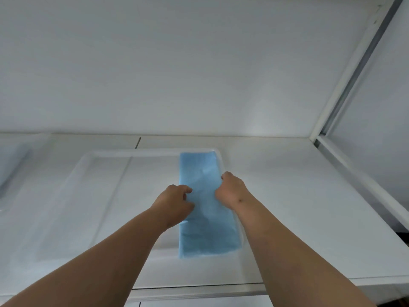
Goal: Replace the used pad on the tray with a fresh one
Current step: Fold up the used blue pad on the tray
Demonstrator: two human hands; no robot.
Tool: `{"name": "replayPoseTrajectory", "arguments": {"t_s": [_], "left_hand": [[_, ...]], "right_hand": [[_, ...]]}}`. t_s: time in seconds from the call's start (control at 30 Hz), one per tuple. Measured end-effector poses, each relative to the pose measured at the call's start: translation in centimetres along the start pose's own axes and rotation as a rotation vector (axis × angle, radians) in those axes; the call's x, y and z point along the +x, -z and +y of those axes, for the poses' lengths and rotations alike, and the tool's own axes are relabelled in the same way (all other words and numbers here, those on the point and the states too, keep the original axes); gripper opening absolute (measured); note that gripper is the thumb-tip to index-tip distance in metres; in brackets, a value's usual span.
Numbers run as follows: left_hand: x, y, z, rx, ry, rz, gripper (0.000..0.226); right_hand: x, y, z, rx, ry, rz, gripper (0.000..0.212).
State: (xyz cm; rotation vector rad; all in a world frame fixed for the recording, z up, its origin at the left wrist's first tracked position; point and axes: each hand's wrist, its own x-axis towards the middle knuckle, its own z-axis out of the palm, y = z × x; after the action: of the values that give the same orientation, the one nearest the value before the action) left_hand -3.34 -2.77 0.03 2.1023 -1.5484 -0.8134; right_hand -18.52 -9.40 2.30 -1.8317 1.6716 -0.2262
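A folded light-blue pad [204, 227] lies as a long strip along the right side of a shallow white tray [106, 152] on a white table. My left hand [174, 202] pinches the pad's left edge about halfway along. At the pad's right edge my right hand [231, 189] has its fingers curled over it and grips it. The rest of the tray floor to the left shows bare white.
The white table [309, 196] runs to a plain wall at the back. A white frame with a dark channel [345, 89] rises at the right. A pale object [11, 165] sits blurred at the far left edge. The table's front edge [199, 291] lies close below my forearms.
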Motion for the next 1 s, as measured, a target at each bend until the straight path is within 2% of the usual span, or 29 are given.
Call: {"name": "replayPoseTrajectory", "arguments": {"t_s": [0.07,0.17,0.27,0.4,0.5,0.57,0.63,0.73,0.87,1.0], "left_hand": [[-0.2,0.2,-0.7,0.094,0.045,0.022,0.057],[-0.7,0.7,-0.7,0.202,0.121,-0.008,0.062],[-0.9,0.8,-0.3,0.202,0.16,-0.079,0.066],[-1.2,0.5,0.2,0.03,0.218,-0.169,0.068],[-1.6,0.5,0.0,-0.214,0.257,-0.156,0.079],[-1.7,0.6,-0.5,-0.368,0.268,-0.137,0.081],[-1.8,0.8,-0.7,-0.471,0.283,-0.147,0.081],[-2.0,1.2,-1.1,-0.582,0.319,-0.182,0.079],[-2.2,1.7,-1.8,-0.677,0.343,-0.188,0.077],[-2.8,2.3,-2.0,-0.748,0.296,-0.227,0.081]], "right_hand": [[-0.1,-0.2,-0.1,-0.061,0.009,0.003,0.044],[-0.2,-0.4,-0.5,-0.144,0.031,-0.012,0.046],[-0.2,-0.7,-0.7,-0.221,0.052,-0.041,0.048],[-0.8,-1.3,-0.8,-0.38,0.104,-0.014,0.04],[-1.4,-1.2,-0.8,-0.553,0.154,0.115,0.039],[-1.1,-1.3,-0.6,-0.603,0.27,0.167,0.035],[-0.7,-1.6,-0.3,-0.577,0.394,0.122,0.034],[-0.4,-2.6,-0.1,-0.539,0.5,-0.034,0.048],[-0.8,-3.9,-0.3,-0.511,0.535,-0.153,0.057],[-0.8,-4.4,-0.5,-0.512,0.525,-0.166,0.06]]}}
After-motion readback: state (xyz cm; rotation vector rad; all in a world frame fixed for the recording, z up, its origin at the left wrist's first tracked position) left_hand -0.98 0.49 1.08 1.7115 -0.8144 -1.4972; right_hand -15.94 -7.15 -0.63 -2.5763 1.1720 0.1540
